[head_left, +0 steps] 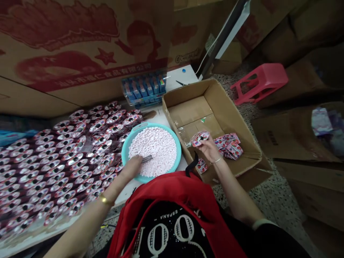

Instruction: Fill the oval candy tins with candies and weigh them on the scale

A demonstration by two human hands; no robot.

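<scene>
My left hand (134, 166) is closed around a small grey metal tool (147, 158). The tool's end reaches over small white tablets (158, 143) filling a turquoise basin (124, 152); its exact kind is hard to make out. Above the open cardboard box (236, 125), my right hand (211, 150) grips a round, colourfully printed container (199, 138) with a dark spot in its face. Printed strips of wrapping (231, 147) lie in the box beside that hand. Some of the right fingers are hidden behind the palm and the container.
Many similar round printed containers (61, 168) stand in rows on the left of the white table (123, 197). Behind the basin is a pack of blue items (145, 87). Scissors (181, 83) lie near the table's far edge. A pink stool (271, 77) stands at right, near cartons.
</scene>
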